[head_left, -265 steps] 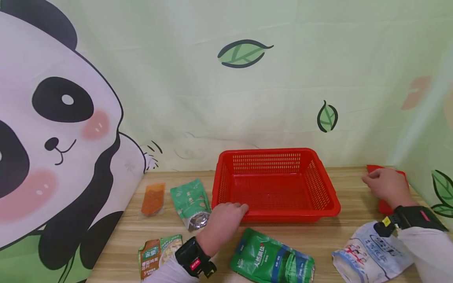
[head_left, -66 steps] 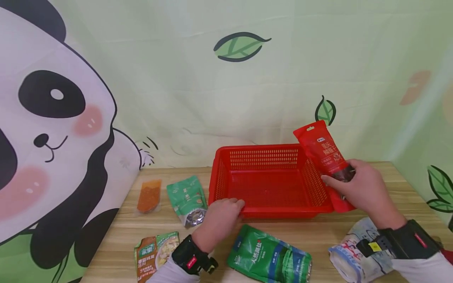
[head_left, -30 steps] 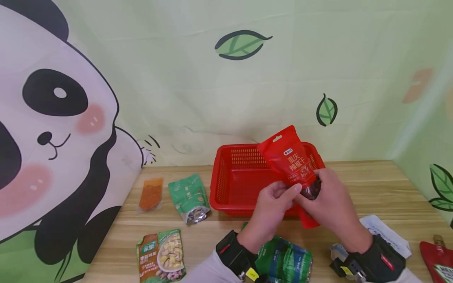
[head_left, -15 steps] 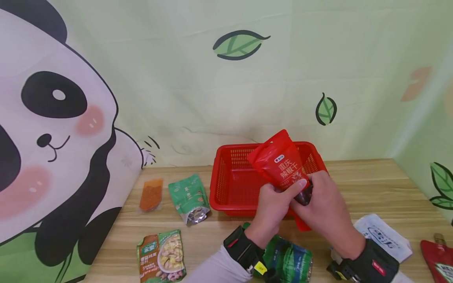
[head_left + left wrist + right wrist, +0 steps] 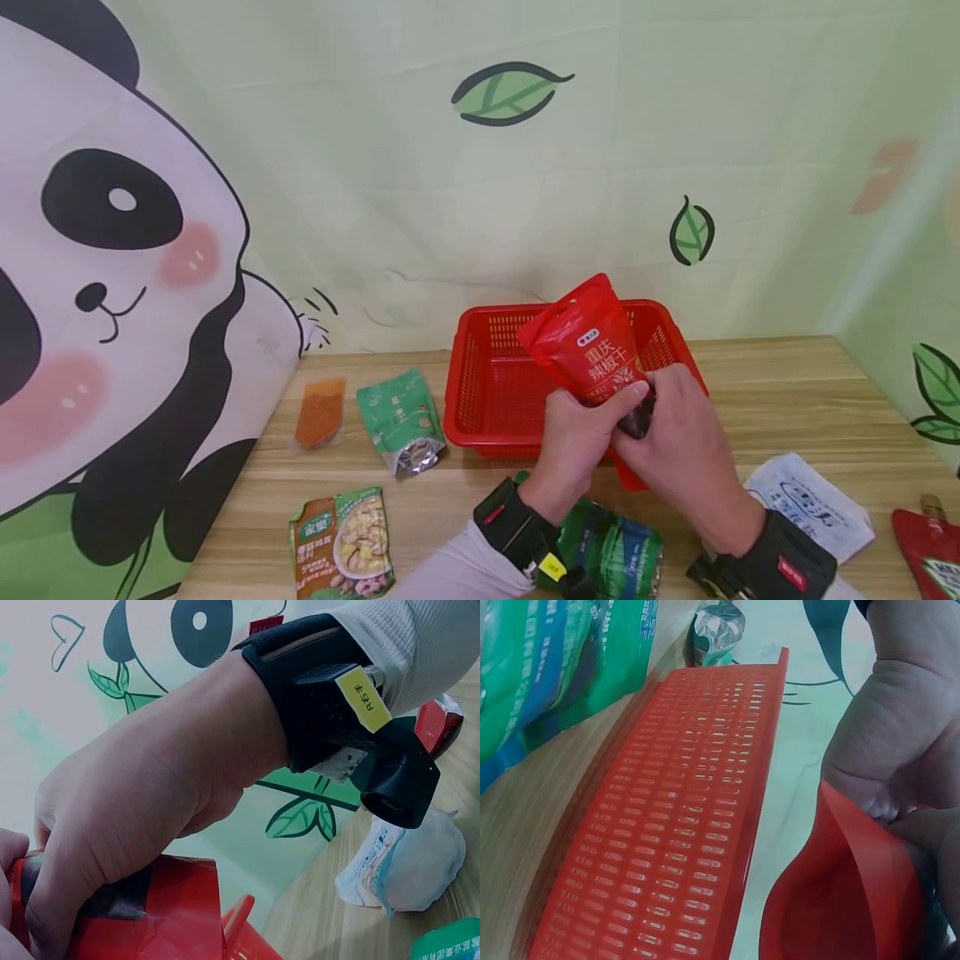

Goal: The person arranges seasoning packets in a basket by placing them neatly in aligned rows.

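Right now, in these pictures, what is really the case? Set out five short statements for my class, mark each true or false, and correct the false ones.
1. The left hand and right hand hold the red pouch. True.
2. The white packet lies on the table. True.
3. The red pouch lies flat on the table. False: it is tilted up in both hands.
4. The light-green packet lies between the orange packet and the basket. True.
5. The orange packet is inside the basket. False: it lies on the table.

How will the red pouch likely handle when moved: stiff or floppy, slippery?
Probably flexible: the red pouch has bowed sides in the right wrist view. Yet fairly self-supporting, since its top extends past the fingers without drooping. Possibly slippery, given its sheen.
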Tool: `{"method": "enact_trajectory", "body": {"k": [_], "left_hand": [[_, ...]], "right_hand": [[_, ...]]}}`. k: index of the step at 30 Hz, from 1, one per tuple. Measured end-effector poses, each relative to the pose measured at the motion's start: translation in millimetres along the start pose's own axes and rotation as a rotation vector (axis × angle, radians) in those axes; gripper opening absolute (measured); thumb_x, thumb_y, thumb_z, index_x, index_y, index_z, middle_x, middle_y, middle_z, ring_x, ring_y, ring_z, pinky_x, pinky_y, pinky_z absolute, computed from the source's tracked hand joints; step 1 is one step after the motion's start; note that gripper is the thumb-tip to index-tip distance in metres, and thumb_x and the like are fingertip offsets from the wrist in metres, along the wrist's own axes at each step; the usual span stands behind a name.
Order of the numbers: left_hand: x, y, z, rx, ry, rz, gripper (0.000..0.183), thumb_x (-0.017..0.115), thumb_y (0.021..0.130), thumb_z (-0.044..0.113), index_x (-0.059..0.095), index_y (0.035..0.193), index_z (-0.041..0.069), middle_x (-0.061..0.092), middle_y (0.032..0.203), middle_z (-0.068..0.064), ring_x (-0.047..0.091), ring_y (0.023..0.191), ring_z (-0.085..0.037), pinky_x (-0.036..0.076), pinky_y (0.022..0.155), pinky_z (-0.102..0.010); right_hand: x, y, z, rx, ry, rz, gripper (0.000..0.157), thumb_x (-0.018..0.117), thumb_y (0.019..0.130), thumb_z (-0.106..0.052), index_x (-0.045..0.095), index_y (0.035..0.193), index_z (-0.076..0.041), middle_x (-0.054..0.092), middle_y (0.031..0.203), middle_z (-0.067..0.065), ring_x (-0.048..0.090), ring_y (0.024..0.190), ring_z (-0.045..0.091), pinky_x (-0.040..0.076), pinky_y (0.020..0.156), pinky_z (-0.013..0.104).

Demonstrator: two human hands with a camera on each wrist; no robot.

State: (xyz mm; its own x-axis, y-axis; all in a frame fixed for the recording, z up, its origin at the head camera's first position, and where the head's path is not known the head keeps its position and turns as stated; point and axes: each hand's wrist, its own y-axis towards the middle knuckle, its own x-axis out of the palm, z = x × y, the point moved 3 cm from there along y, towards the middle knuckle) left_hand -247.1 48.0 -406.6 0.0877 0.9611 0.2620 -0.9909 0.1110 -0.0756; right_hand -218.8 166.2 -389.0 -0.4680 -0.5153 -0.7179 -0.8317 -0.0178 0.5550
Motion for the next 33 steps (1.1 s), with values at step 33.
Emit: {"method": "enact_trajectory", "body": {"k": [33], "left_hand": [[-39.6, 8.6, 10.2, -0.074, 0.207, -0.23, 0.058, 0.087, 0.081, 0.04, 0.055, 0.129, 0.03, 0.071, 0.122, 0.01, 0.068, 0.111, -0.018, 0.06, 0.093, -0.042]], "right_hand": [[-18.6, 7.9, 21.0, 0.318, 0.504, -0.486, 0.083, 0.082, 0.084, -0.046, 0.042, 0.145, -0.007, 0.054, 0.14, 0.016, 0.06, 0.116, 0.033, 0.063, 0.082, 0.04]]}}
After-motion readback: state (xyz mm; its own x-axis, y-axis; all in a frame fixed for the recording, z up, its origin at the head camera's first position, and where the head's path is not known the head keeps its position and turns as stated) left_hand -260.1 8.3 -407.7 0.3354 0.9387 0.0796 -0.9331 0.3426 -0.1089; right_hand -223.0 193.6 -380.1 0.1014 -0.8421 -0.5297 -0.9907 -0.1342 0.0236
